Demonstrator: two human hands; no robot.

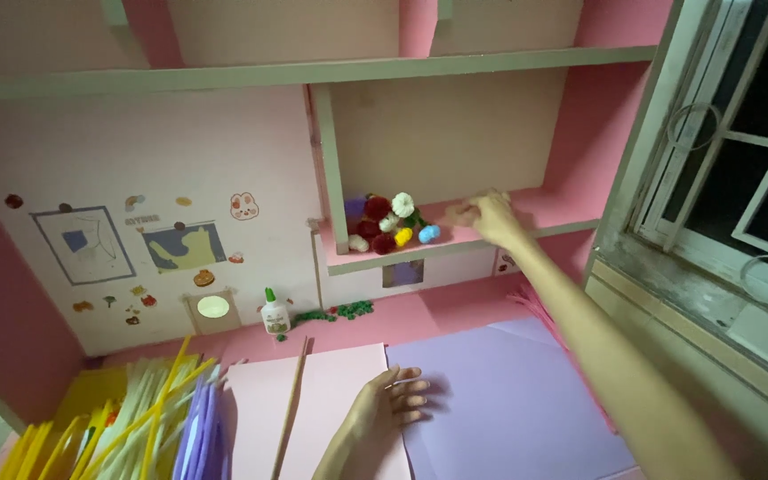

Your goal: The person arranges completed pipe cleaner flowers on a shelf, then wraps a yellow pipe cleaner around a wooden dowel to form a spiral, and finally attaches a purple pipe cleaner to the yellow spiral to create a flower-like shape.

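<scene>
Right hand [489,216], right of frame centre, reaches onto the pink shelf [544,213]; fingers bunched at the tips near a blurred small thing, grip cannot be told. Just left of it on the same shelf, a cluster of pompoms [388,224]: small fuzzy balls, dark red, white, yellow, one light blue, with purple behind. Roughly ten, exact count unclear.

Left hand [387,409], lower centre, lies flat with fingers spread, palm down across the seam where a pink paper sheet [331,382] meets a lilac paper sheet [508,400]. Two sheets, side by side on the pink surface [420,316]. One thin wooden stick [291,409] lies along the pink sheet.

Lower left: a heap of pipe cleaners [135,418], yellow, white, purple, too many to count. One white glue bottle [275,312] stands upright at centre, green bits [344,311] scattered beside it. Stickers [162,240] dot the wall at left. Window [740,160] at right.
</scene>
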